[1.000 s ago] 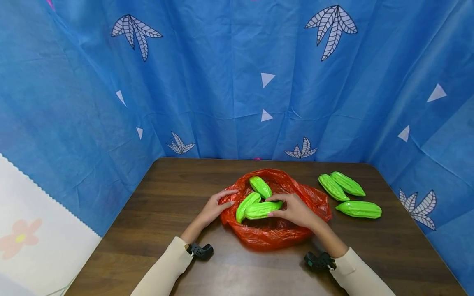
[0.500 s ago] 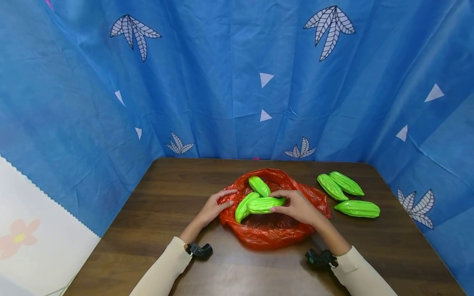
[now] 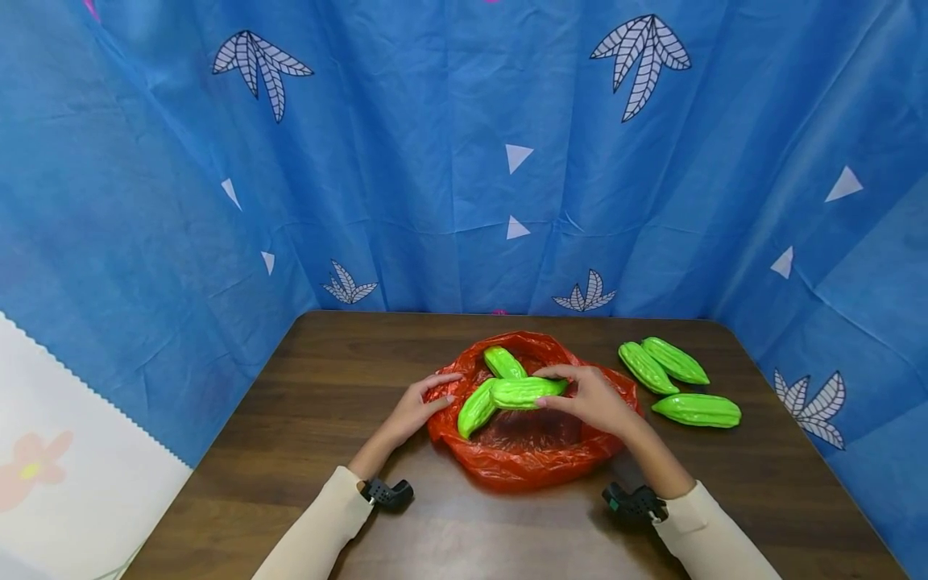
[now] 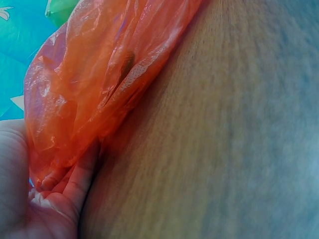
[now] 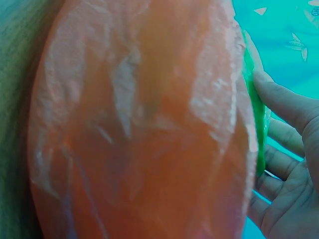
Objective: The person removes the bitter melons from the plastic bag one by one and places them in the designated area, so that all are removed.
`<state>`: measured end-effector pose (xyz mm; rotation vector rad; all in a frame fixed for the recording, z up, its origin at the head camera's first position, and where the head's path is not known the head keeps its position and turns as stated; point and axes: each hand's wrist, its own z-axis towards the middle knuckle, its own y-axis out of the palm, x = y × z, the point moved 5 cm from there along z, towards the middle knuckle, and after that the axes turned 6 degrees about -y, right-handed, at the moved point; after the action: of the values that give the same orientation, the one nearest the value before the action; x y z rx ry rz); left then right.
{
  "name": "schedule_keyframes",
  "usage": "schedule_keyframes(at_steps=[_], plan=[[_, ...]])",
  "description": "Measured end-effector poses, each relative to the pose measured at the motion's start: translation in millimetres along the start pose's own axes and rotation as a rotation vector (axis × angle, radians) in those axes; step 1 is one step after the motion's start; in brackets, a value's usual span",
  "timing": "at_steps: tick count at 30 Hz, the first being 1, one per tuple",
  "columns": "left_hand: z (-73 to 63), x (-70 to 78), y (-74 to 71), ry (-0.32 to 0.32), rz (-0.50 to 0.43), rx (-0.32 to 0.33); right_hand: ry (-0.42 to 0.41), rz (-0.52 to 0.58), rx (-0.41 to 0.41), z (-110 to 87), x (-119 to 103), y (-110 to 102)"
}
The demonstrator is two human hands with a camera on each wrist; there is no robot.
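A red plastic bag (image 3: pixel 507 475) lies with its mouth spread wide on the table. My right hand (image 3: pixel 594 399) pinches a green bitter melon (image 3: pixel 524 394) by its right end, thumb in front and fingers behind, over the bag's opening. Inside the bag are two more bitter melons, one at the left (image 3: pixel 475 411) and one at the back (image 3: pixel 503 362). My left hand (image 3: pixel 416 411) grips the bag's left rim; in the left wrist view the thumb (image 4: pixel 11 174) is on one side of the film. The right wrist view shows the bag wall hiding much of the held melon (image 5: pixel 258 124).
Three bitter melons lie on the table right of the bag: two side by side (image 3: pixel 648 367) (image 3: pixel 676 360) and one nearer (image 3: pixel 698 410). Blue curtains (image 3: pixel 478 161) stand behind the wooden table (image 3: pixel 348 354) and along its sides. A white cloth (image 3: pixel 65 459) hangs at the left.
My right hand has raised the bitter melon slightly and moved it right, away from the one at the left in the bag. My left hand stays at the bag's rim.
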<state>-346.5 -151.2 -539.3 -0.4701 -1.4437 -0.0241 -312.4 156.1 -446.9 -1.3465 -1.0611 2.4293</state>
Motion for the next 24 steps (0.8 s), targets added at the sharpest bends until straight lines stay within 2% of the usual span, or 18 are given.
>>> schedule_keyframes(at_steps=[6,13,19,24], plan=[[0.9,-0.8,-1.0,0.001,-0.008,-0.005,-0.016,0.017,0.021,1.2,0.4,-4.6],[1.7,-0.4,0.5,0.001,-0.004,0.000,0.022,-0.029,0.045,0.0,-4.4,-14.8],[1.4,-1.1,1.3,-0.003,-0.028,-0.022,0.047,-0.005,0.069,-1.6,-5.8,-22.3],[1.5,-1.1,1.3,-0.003,-0.036,-0.022,0.024,-0.057,0.066,-2.1,-8.3,-29.1]])
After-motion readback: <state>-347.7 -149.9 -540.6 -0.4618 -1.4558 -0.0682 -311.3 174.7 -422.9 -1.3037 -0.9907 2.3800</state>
